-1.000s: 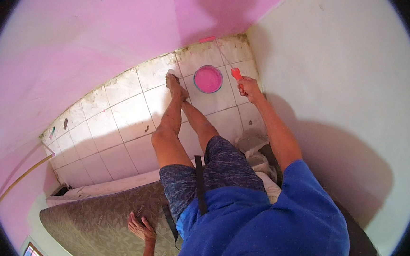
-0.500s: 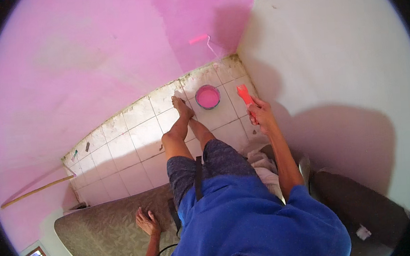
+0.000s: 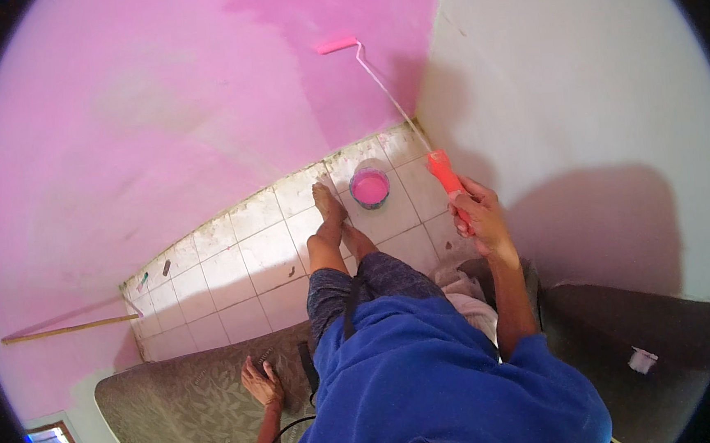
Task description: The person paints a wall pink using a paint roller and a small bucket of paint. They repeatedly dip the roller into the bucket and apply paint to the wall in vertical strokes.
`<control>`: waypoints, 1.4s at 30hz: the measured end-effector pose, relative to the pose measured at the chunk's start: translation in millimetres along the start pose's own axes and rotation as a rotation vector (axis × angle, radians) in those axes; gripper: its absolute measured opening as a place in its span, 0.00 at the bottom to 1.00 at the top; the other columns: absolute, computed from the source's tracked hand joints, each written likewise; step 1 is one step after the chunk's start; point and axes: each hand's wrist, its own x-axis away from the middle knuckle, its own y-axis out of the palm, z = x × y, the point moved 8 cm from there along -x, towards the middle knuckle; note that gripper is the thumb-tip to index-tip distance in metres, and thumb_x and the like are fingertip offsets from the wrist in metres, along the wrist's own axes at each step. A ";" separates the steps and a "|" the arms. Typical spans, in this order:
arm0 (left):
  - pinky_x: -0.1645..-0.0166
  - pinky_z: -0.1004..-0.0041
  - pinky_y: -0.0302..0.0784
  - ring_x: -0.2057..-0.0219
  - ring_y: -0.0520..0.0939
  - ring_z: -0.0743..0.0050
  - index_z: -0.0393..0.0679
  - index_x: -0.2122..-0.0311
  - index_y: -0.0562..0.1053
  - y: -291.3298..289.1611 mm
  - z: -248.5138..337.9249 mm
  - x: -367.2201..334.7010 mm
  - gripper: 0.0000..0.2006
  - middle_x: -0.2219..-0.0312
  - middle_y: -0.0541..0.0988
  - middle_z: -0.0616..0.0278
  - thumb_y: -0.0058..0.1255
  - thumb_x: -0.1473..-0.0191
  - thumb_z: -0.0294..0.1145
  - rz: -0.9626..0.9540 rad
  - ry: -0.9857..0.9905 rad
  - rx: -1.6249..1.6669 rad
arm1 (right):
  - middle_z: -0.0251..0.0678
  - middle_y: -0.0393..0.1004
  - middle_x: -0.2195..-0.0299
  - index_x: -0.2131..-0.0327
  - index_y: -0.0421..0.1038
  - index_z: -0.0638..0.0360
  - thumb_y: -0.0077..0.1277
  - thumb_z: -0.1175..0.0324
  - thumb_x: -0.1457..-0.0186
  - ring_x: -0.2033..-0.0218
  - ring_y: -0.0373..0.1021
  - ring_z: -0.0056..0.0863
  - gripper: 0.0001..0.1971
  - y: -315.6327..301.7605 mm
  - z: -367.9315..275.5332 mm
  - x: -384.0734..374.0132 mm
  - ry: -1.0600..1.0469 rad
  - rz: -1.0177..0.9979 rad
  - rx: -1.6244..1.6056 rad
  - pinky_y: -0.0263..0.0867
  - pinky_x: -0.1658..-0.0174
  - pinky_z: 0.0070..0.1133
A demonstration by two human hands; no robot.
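Note:
My right hand [image 3: 480, 215] is wrapped round the orange handle of a paint roller [image 3: 397, 102]. Its long thin metal rod reaches away to a pink roller head [image 3: 336, 46], which lies against the pink wall [image 3: 360, 3] near the corner. Fresh, deeper pink covers the wall around the roller head; paler pink spreads to the left. My left hand [image 3: 261, 384] rests with fingers spread on patterned brown upholstery [image 3: 179, 407]. On the tiled floor, beside my bare foot, stands a small round pail of pink paint [image 3: 369, 187].
A white wall [image 3: 592, 81] meets the pink one at the right. A wooden stick [image 3: 70, 329] leans at the far left, near small objects on the tiles [image 3: 218, 268]. Dark upholstery [image 3: 625, 322] with a small whitish item [image 3: 643, 359] is at the lower right, and crumpled pale cloth [image 3: 469, 304] lies beside me.
The roller head has moved up the pink wall, and more of its rod shows. My right hand has shifted slightly rightward and nearer. My left hand stays on the upholstery.

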 end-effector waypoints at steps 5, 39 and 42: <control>0.45 0.56 0.58 0.50 0.65 0.46 0.39 0.47 0.63 -0.6 -5.4 -1.1 0.23 0.53 0.67 0.47 0.43 0.44 0.42 -0.049 -0.041 0.020 | 0.25 0.64 0.81 0.47 0.63 0.61 0.47 0.70 0.46 0.88 0.56 0.10 0.21 7.3 -9.2 7.8 -0.018 -0.037 0.032 0.50 0.87 0.11; 0.45 0.56 0.58 0.52 0.67 0.47 0.40 0.48 0.64 -0.9 1.3 1.8 0.22 0.54 0.68 0.48 0.45 0.44 0.42 -0.057 0.006 -0.026 | 0.30 0.65 0.86 0.76 0.69 0.61 0.48 0.60 0.49 0.87 0.61 0.21 0.13 -57.9 216.2 -26.7 0.417 0.008 0.582 0.56 0.84 0.21; 0.45 0.55 0.58 0.52 0.66 0.46 0.40 0.49 0.64 -0.8 -7.6 -3.0 0.22 0.54 0.68 0.48 0.46 0.45 0.42 -0.025 -0.018 0.009 | 0.30 0.65 0.87 0.80 0.70 0.57 0.49 0.52 0.47 0.88 0.61 0.21 0.19 -79.1 255.7 -52.4 0.450 0.036 0.714 0.56 0.83 0.22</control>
